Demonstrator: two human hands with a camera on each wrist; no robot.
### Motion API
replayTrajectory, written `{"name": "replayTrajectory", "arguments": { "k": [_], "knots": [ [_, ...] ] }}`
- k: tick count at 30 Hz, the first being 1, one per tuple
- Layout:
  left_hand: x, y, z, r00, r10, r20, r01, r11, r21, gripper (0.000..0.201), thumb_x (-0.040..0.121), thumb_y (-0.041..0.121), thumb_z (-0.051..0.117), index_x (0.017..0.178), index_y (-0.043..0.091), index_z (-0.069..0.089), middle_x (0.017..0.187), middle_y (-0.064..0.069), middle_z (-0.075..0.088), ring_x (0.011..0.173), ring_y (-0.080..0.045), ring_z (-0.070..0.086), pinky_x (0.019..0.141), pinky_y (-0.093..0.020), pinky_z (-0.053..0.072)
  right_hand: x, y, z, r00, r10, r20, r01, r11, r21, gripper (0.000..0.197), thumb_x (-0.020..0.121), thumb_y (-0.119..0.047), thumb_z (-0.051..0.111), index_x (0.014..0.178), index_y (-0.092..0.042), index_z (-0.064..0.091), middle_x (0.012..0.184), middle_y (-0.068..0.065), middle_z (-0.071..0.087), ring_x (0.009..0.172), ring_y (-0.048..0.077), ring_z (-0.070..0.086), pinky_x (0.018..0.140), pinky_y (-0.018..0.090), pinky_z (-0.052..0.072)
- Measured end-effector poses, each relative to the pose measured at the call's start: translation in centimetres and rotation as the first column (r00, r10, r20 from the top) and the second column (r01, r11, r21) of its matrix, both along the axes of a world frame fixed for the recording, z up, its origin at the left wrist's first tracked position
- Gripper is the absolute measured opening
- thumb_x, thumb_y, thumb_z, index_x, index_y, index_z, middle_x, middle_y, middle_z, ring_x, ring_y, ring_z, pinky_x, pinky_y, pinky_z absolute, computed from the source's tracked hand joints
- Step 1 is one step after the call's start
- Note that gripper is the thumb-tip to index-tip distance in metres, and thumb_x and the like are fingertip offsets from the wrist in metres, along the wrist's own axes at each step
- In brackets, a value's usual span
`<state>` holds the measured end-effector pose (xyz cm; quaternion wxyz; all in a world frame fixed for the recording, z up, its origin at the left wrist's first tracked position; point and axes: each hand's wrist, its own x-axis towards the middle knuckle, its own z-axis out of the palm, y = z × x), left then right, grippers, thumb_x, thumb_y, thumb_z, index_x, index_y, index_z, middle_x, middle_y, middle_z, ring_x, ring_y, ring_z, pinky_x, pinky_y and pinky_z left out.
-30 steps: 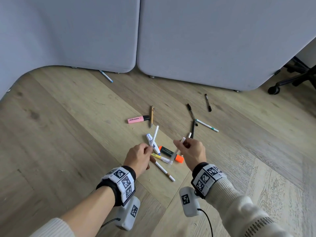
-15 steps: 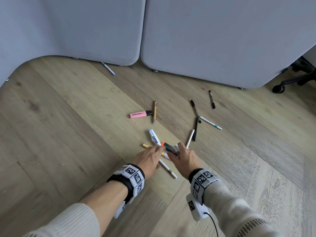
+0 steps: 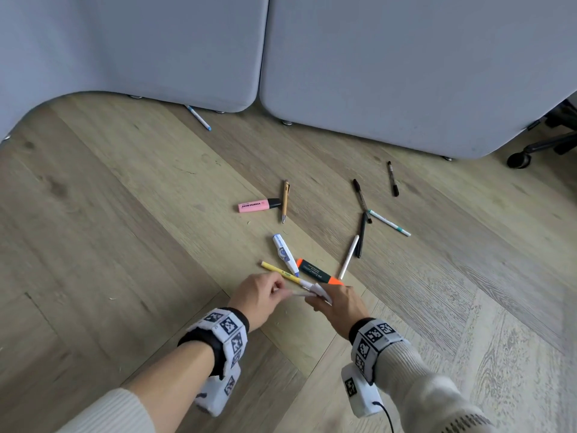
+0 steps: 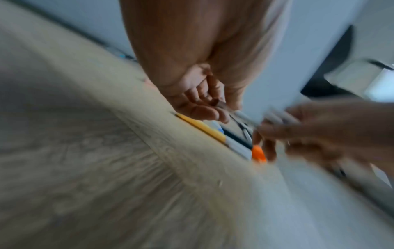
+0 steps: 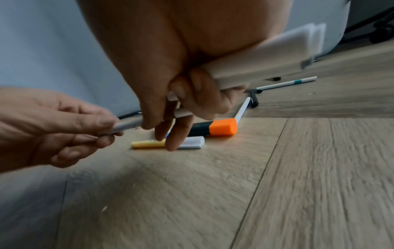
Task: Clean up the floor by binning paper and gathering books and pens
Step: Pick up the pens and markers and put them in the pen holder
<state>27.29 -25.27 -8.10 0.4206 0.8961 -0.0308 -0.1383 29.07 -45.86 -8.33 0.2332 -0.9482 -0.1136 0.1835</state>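
Both hands are low over a scatter of pens on the wooden floor. My left hand (image 3: 279, 291) (image 4: 220, 110) pinches one end of a white pen (image 3: 299, 294) (image 5: 127, 126). Its other end reaches my right hand (image 3: 326, 296) (image 5: 168, 129). That hand grips a bundle of white pens (image 5: 255, 59), and two of its fingers touch a yellow pen (image 3: 279, 271) (image 5: 148, 144) lying on the floor. An orange-capped dark highlighter (image 3: 317, 273) (image 5: 221, 127) and a white-and-blue correction roller (image 3: 283, 252) lie just beyond the hands.
Farther out lie a white pen (image 3: 349, 256), black pens (image 3: 361, 234) (image 3: 392, 182), a teal-banded white pen (image 3: 388, 222), a pink highlighter (image 3: 259, 205), a wooden pen (image 3: 284, 200) and a blue-tipped pen (image 3: 199, 117) beside grey partition panels (image 3: 390, 67). An office chair base (image 3: 537, 145) stands far right.
Both hands have dropped from above the pens to the floor and come together. The brown-tipped white pen that lay below them is no longer on the floor.
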Motion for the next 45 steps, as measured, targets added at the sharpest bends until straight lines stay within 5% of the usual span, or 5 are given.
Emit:
{"name": "replayTrajectory", "arguments": {
  "k": [10, 18, 24, 38, 45],
  "knots": [
    [1.2, 0.2, 1.1, 0.961, 0.043, -0.273, -0.152, 0.908, -0.391, 0.017, 0.094, 0.018, 0.060, 0.088, 0.008, 0.073, 0.071, -0.004, 0.071, 0.056, -0.013, 0.064, 0.055, -0.020, 0.052, -0.1, 1.1, 1.3, 0.984, 0.134, 0.116, -0.130, 0.991, -0.039, 0.039, 0.088, -0.057, 0.048, 0.080, -0.023, 0.065, 0.059, -0.008, 0.067, 0.056, 0.008, 0.058, 0.053, 0.017, 0.041],
    [3.4, 1.3, -2.3, 0.989, -0.026, 0.146, -0.031, 0.926, 0.376, 0.037, 0.088, 0.022, 0.063, 0.124, 0.030, 0.060, 0.127, 0.012, 0.054, 0.115, -0.014, 0.048, 0.092, -0.034, 0.043, -0.3, 1.6, 2.4, 0.971, -0.138, -0.195, 0.193, 0.935, 0.297, 0.028, 0.098, -0.030, 0.045, 0.082, -0.013, 0.060, 0.053, 0.002, 0.061, 0.048, 0.014, 0.055, 0.054, 0.031, 0.050],
    [2.4, 1.9, -2.8, 0.988, -0.051, 0.147, -0.025, 0.882, 0.471, 0.013, 0.085, 0.020, 0.066, 0.091, 0.029, 0.060, 0.099, 0.008, 0.053, 0.097, -0.015, 0.048, 0.076, -0.029, 0.041, -0.7, 1.9, 3.6, 0.916, -0.193, -0.352, 0.368, 0.755, 0.543, 0.023, 0.100, -0.027, 0.045, 0.103, -0.010, 0.060, 0.063, 0.007, 0.065, 0.050, 0.021, 0.055, 0.047, 0.027, 0.044],
    [1.3, 2.8, -1.2, 0.976, 0.210, -0.048, -0.215, 0.968, -0.132, 0.014, 0.098, 0.022, 0.050, 0.085, 0.021, 0.050, 0.061, 0.003, 0.067, 0.047, -0.011, 0.062, 0.053, -0.032, 0.054, 1.3, -1.8, 3.2, 0.797, -0.594, -0.108, 0.565, 0.670, 0.482, 0.007, 0.083, -0.027, 0.072, 0.079, -0.021, 0.073, 0.061, 0.000, 0.066, 0.050, 0.004, 0.055, 0.052, 0.023, 0.043],
    [1.4, 1.4, -0.3, 0.963, 0.257, -0.077, -0.266, 0.953, -0.147, 0.010, 0.100, 0.022, 0.046, 0.094, 0.016, 0.050, 0.071, 0.006, 0.071, 0.047, -0.009, 0.061, 0.053, -0.028, 0.052, 1.3, -0.6, 2.5, 0.878, -0.432, -0.206, 0.478, 0.816, 0.324, 0.008, 0.081, -0.019, 0.071, 0.088, -0.022, 0.074, 0.086, -0.004, 0.068, 0.080, 0.010, 0.064, 0.075, 0.032, 0.054]
  ]
}}
